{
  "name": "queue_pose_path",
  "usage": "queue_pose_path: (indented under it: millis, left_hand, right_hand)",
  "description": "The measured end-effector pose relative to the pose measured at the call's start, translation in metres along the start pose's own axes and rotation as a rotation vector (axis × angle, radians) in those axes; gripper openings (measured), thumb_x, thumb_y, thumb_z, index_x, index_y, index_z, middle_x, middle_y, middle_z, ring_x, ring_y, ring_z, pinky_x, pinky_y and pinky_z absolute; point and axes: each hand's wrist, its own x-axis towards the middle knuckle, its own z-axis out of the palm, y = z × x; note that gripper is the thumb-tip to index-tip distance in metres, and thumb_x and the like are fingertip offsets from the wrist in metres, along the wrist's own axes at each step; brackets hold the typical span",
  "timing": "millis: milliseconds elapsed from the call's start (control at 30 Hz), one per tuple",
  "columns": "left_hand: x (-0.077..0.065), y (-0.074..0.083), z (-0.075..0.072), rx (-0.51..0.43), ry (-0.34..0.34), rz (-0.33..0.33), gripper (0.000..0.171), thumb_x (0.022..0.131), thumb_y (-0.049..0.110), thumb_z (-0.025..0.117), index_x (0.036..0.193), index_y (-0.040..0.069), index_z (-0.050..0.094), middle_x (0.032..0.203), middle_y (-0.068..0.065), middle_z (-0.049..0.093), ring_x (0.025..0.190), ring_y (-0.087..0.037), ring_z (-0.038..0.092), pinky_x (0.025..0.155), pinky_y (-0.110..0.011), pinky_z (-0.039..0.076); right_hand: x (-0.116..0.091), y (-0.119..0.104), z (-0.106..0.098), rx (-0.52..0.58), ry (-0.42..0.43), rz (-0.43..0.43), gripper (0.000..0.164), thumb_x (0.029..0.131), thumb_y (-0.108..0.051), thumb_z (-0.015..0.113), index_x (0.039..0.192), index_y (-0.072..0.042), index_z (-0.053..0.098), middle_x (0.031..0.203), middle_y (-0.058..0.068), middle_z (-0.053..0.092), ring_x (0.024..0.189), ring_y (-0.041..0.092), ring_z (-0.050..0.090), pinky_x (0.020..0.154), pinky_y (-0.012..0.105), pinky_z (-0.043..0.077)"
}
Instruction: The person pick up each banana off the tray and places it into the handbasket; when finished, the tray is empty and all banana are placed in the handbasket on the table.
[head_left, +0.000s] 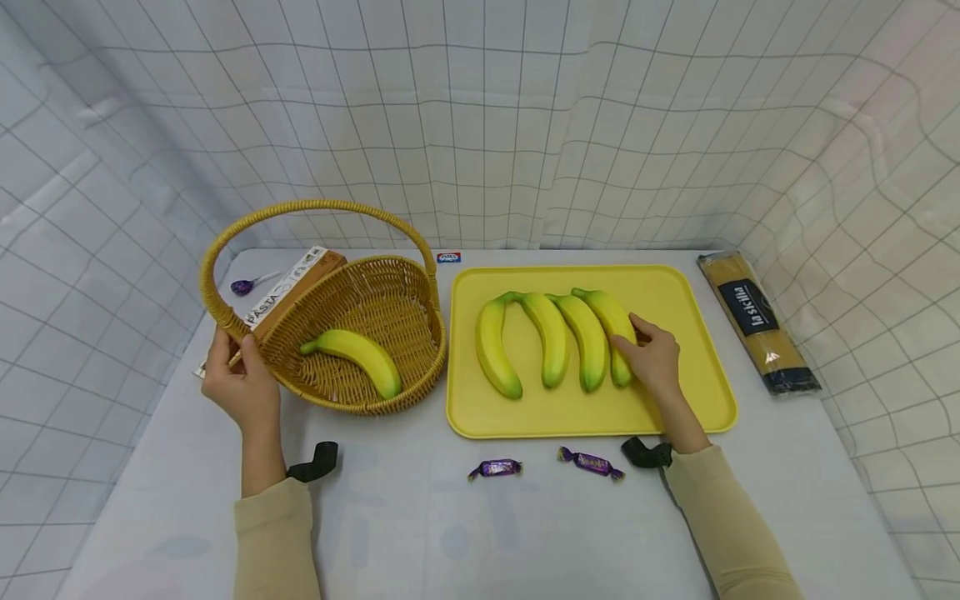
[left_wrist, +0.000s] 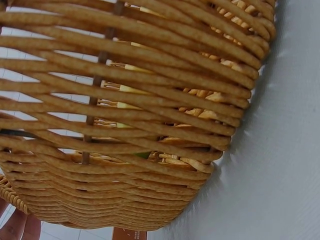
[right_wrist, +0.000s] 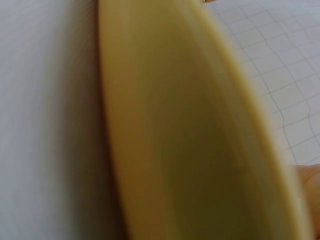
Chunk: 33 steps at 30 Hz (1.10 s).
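Note:
My left hand [head_left: 242,387] pinches the wicker basket [head_left: 375,283] at its left side, where the arched handle meets the rim. One banana [head_left: 358,354] lies inside this basket. The basket's woven wall [left_wrist: 125,115] fills most of the left wrist view, with my fingers at the lower left corner. On the yellow tray [head_left: 420,422], several bananas [head_left: 551,337] lie side by side. At the rightmost banana [head_left: 611,321], the thumb and fingers of my right hand [head_left: 654,358] grip its right side. The tray's edge [right_wrist: 175,125] blocks most of the right wrist view.
Behind the basket leans a pasta box [head_left: 300,287], with a purple lollipop [head_left: 242,287] beside it. A bag of spaghetti [head_left: 759,323] lies right of the tray. Two purple wrapped candies [head_left: 496,468] sit in front of the tray. A small blue-and-red packet [head_left: 448,257] is at the back edge.

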Motion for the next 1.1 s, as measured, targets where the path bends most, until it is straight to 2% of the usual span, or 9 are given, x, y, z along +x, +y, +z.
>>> queue_pose_path:
  millis: [200,400,600,733,900,1100]
  left_hand:
    - [0.000,-0.001,-0.001,0.004,0.003,-0.001,0.029,0.097,0.018,0.055,0.121,0.018,0.070,0.105,0.003,0.071,0.090,0.004,0.057,0.070,-0.009,0.044]
    - [0.000,-0.003,-0.002,-0.007,-0.002,-0.002,0.029,0.097,0.018,0.056,0.122,0.019,0.070,0.105,0.003,0.070,0.090,0.004,0.056,0.070,-0.011,0.043]
    - [-0.001,-0.002,-0.001,0.013,-0.016,-0.038,0.032,0.098,0.019,0.055,0.127,0.020,0.066,0.116,-0.005,0.070,0.094,0.004,0.056,0.073,-0.012,0.044]
    - [-0.002,0.008,-0.001,0.031,-0.008,-0.060,0.033,0.098,0.015,0.053,0.130,0.014,0.064,0.119,-0.010,0.069,0.094,0.007,0.054,0.075,-0.012,0.044]
    - [-0.007,0.029,-0.002,0.017,-0.006,-0.054,0.033,0.098,0.011,0.052,0.128,0.008,0.065,0.117,-0.017,0.068,0.092,0.007,0.053,0.074,-0.012,0.043]
    - [-0.008,0.035,-0.003,-0.004,-0.008,-0.037,0.032,0.098,0.011,0.051,0.125,0.005,0.066,0.114,-0.020,0.068,0.091,0.005,0.055,0.074,-0.012,0.043]
  right_hand:
    - [-0.001,-0.005,-0.003,0.017,0.012,0.013,0.059,0.091,-0.022,0.067,0.144,-0.007,0.047,0.137,0.021,0.056,0.119,0.034,0.057,0.097,0.044,0.049]
    - [-0.005,-0.015,-0.007,0.024,0.029,-0.025,0.057,0.089,-0.021,0.069,0.142,-0.009,0.050,0.137,0.016,0.058,0.115,0.031,0.058,0.088,0.027,0.047]
    - [-0.013,-0.030,-0.010,0.044,0.045,-0.127,0.054,0.089,-0.017,0.070,0.140,-0.008,0.053,0.133,0.016,0.061,0.110,0.028,0.058,0.083,0.016,0.043]
    - [-0.019,-0.045,-0.010,0.047,0.029,-0.229,0.053,0.089,-0.013,0.069,0.139,-0.006,0.054,0.130,0.019,0.062,0.107,0.028,0.058,0.079,0.011,0.042]
    - [-0.025,-0.066,-0.006,0.058,-0.011,-0.346,0.053,0.086,-0.008,0.071,0.137,-0.004,0.056,0.128,0.020,0.063,0.101,0.024,0.058,0.077,0.010,0.043]
    - [-0.033,-0.097,0.006,0.082,-0.084,-0.429,0.053,0.083,-0.006,0.072,0.134,-0.001,0.058,0.126,0.019,0.064,0.102,0.029,0.061,0.078,0.012,0.046]
